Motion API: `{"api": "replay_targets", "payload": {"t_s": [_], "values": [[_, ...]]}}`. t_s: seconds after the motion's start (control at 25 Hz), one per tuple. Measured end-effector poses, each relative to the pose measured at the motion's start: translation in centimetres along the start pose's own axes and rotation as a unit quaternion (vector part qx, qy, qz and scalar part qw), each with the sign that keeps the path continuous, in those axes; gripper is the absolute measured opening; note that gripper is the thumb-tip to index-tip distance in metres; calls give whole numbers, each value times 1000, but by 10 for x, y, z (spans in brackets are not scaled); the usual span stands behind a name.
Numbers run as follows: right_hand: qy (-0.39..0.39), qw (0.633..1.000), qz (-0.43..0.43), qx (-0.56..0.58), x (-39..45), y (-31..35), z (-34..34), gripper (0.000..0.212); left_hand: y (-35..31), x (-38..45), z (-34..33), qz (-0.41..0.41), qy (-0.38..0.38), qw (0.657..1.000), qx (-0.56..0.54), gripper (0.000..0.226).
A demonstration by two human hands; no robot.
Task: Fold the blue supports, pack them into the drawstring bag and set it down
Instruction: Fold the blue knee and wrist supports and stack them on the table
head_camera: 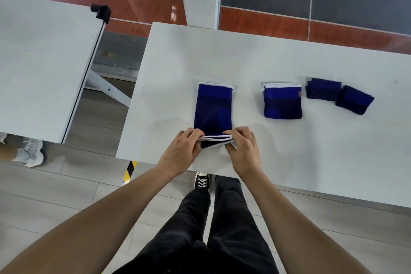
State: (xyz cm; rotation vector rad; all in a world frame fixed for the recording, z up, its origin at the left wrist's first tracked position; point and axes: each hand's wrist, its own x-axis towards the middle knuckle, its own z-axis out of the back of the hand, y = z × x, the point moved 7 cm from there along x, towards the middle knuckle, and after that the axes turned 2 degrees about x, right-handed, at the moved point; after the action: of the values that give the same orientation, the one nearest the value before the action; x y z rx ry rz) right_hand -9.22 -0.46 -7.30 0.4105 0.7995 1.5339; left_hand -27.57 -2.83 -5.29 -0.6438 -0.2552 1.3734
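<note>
While pinching its near hem, both hands (213, 149) on blue support (213, 109).

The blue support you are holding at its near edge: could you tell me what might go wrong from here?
The blue support is pinched only at its white hem by the left hand and right hand, so the fold may land skewed. It lies near the table's front edge and could slide off.

Bright, even light fills my view. My hands throw only faint, soft shadows on the white desk (311, 151). Glare washes the upper left of the frame pale blue. Straight edges bow near the borders; focus stays fairly sharp.
</note>
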Motion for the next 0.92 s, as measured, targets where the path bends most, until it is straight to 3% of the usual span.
{"api": "replay_targets", "payload": {"t_s": [0.2,0.36,0.48,0.76,0.92], "values": [[-9,998,-40,38,-1,-4,7,26,24,-6,2,162,-21,957,-241,45],[-4,991,-73,110,1,-7,7,22,17,5,0,133,37,965,-222,30],[-8,979,-119,163,5,-4,9,17,15,14,9,118,-12,973,-198,8],[14,974,-171,144,11,-3,13,11,16,31,5,172,-8,972,-161,19],[-2,981,-164,101,22,-3,19,19,19,41,1,228,-23,964,-137,27]]}}
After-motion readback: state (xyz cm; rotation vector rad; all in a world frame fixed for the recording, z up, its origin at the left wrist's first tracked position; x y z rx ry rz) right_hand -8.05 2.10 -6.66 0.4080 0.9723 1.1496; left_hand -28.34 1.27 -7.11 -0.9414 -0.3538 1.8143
